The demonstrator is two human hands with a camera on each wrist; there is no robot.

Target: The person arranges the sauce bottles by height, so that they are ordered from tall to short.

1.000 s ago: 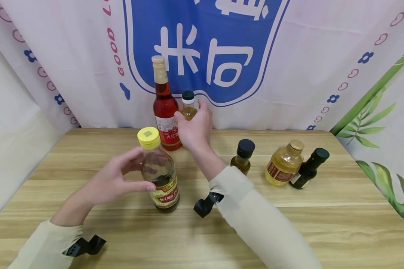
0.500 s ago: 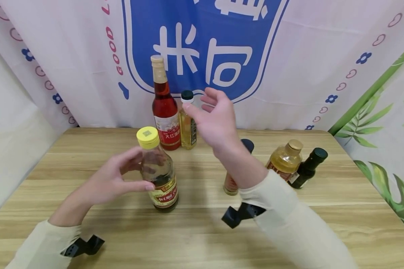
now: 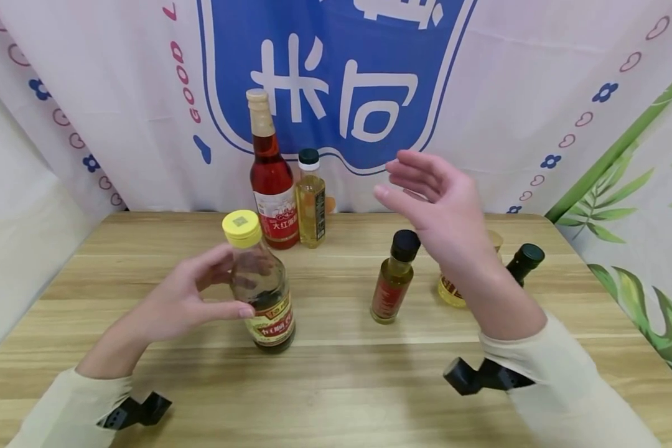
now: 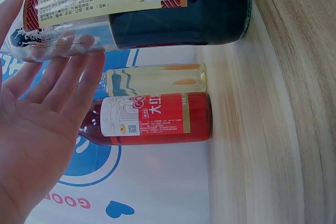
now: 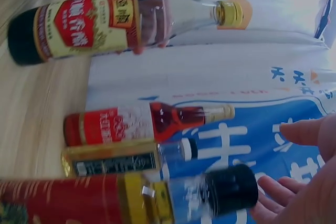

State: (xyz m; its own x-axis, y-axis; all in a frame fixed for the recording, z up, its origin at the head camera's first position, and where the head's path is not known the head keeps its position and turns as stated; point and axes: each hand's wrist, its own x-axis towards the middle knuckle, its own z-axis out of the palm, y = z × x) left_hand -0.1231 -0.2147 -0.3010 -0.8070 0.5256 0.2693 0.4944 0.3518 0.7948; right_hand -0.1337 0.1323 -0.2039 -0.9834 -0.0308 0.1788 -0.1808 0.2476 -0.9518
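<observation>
A bottle of dark vinegar with a yellow cap (image 3: pixel 271 311) stands near the middle of the table. My left hand (image 3: pixel 182 298) holds it around the upper body, thumb at the front and fingers behind the glass. In the left wrist view the fingers show against the vinegar bottle's side. My right hand (image 3: pixel 448 205) is raised in the air, fingers spread and nothing in them. Below and left of it stands a small black-capped oil bottle with a red label (image 3: pixel 389 295); in the right wrist view the fingers are close to its cap.
At the back stand a tall red bottle (image 3: pixel 277 214) and, beside it, a slim bottle of yellow oil (image 3: pixel 310 214). A squat oil bottle (image 3: pixel 450 294) and a dark green-capped bottle (image 3: pixel 527 258) are partly behind my right arm. A printed curtain (image 3: pixel 162 149) hangs behind the table.
My right hand has left the slim yellow oil bottle at the back and moved right, past the small black-capped bottle. The left hand and the vinegar bottle have stayed put.
</observation>
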